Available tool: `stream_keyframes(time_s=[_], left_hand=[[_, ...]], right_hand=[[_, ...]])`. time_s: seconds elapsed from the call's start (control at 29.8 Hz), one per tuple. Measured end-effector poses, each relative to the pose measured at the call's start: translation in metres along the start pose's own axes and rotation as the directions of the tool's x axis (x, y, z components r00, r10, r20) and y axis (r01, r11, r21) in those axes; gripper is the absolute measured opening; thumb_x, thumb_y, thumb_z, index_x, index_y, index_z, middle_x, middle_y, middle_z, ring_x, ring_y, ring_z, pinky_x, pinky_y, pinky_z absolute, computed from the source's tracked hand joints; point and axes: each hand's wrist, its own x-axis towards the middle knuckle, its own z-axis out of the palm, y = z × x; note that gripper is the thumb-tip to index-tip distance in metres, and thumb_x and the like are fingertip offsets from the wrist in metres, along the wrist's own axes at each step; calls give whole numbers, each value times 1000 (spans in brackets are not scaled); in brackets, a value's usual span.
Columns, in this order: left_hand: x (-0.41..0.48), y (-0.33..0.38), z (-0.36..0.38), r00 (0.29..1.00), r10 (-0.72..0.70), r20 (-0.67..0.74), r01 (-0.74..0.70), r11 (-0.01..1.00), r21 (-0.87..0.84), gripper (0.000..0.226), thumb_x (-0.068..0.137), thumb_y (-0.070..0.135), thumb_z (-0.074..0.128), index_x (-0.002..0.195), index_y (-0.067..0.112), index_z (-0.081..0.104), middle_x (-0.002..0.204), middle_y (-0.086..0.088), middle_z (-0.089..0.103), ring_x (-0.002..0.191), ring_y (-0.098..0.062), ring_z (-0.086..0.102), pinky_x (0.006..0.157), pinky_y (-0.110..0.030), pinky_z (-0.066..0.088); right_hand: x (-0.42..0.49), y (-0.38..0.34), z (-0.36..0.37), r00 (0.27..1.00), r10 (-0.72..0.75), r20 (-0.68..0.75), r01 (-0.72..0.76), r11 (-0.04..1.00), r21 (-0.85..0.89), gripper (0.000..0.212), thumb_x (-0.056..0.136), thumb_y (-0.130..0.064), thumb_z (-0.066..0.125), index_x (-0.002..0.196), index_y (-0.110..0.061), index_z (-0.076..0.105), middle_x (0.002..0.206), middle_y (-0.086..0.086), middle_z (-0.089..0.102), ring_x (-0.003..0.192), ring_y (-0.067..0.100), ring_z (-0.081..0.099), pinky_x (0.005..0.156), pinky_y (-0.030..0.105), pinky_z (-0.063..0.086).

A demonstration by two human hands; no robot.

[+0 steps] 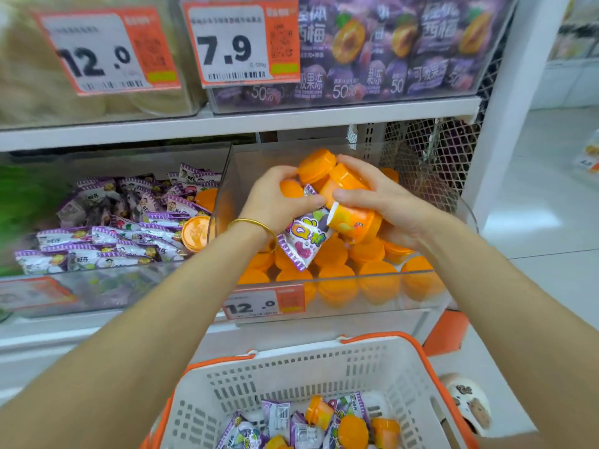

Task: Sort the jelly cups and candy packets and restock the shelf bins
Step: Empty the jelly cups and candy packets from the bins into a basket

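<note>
Over clear bin (372, 286), right hand (385, 202) clutches cups (355, 222)

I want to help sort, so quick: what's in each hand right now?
Left hand: holds a purple candy packet and an orange jelly cup.
Right hand: holds a bunch of jelly cups.

Glossy orange plastic jelly cups (337, 281), clear plastic bin (356, 306), perforated white plastic basket (291, 374).
</note>
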Motion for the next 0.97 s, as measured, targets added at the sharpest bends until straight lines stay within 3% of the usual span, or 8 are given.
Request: stream_keyframes(time_s=[0.07, 0.27, 0.37, 0.54, 0.64, 0.77, 0.84, 0.97], left_hand=[[-31, 14, -4, 999, 47, -19, -47, 999, -8, 59, 70, 24, 82, 122, 16, 55, 108, 5, 57, 95, -9, 56, 72, -9, 45], [-151, 12, 6, 991, 129, -32, -130, 991, -28, 60, 69, 23, 83, 120, 13, 52, 104, 10, 52, 94, 0, 49, 75, 1, 35], [-206, -45, 36, 993, -92, 76, 96, 994, -46, 56, 69, 22, 82, 116, 13, 52, 101, 8, 53, 91, -5, 51, 71, -10, 40], [-252, -146, 92, 813, -500, 299, 494, 864, 99, 53, 78, 26, 76, 122, 8, 54, 119, -2, 56, 108, -19, 55, 87, -23, 41], [-265, -174, 106, 717, -573, 396, 588, 803, 97, 59, 87, 30, 66, 138, 15, 43, 140, 0, 43, 127, -23, 45, 103, -37, 42], [-265, -177, 99, 606, -649, 460, 714, 699, 45, 57, 94, 11, 55, 144, 26, 33, 143, 3, 32, 131, -32, 39, 95, -54, 47], [-256, -167, 92, 618, -633, 466, 707, 707, 23, 54, 94, 5, 51, 143, 23, 35, 148, -1, 31, 129, -32, 41, 91, -53, 49], [-222, -117, 67, 784, -468, 408, 540, 838, -76, 39, 93, 3, 52, 131, 13, 49, 134, -11, 48, 105, -22, 55, 69, -33, 58]], right_hand=[[-35, -5, 7, 999, -25, 27, 25, 1000, -1, 92, 60, -24, 84, 140, -29, 38, 127, 5, 58, 96, 23, 67, 80, 54, 53], [-153, 20, 40, 998, -42, 45, 40, 998, 51, 86, 55, -17, 83, 131, -30, 44, 118, -16, 63, 105, 7, 64, 74, 25, 55], [-183, 91, 48, 978, 209, 20, -210, 975, 78, 83, 62, -17, 80, 134, -35, 43, 127, -7, 57, 104, 13, 64, 81, 37, 55], [-187, 189, 65, 750, 661, 25, -661, 746, 85, 69, 84, -10, 66, 143, -25, 35, 125, 4, 56, 99, 26, 60, 79, 48, 51], [-183, 218, 66, 635, 769, -69, -772, 636, -11, 82, 84, -19, 71, 148, -33, 22, 151, 2, 31, 128, 32, 42, 80, 51, 48], [-181, 223, 56, 576, 807, -129, -818, 570, -80, 74, 89, -32, 65, 149, -34, 20, 157, 7, 20, 135, 42, 33, 82, 51, 55], [-177, 214, 52, 599, 786, -151, -798, 571, -195, 68, 93, -30, 59, 149, -29, 21, 156, 10, 21, 133, 43, 35, 86, 52, 53], [-169, 163, 55, 739, 662, -129, -657, 664, -357, 50, 98, -21, 52, 144, -19, 34, 146, 9, 37, 118, 34, 52, 81, 46, 56]])
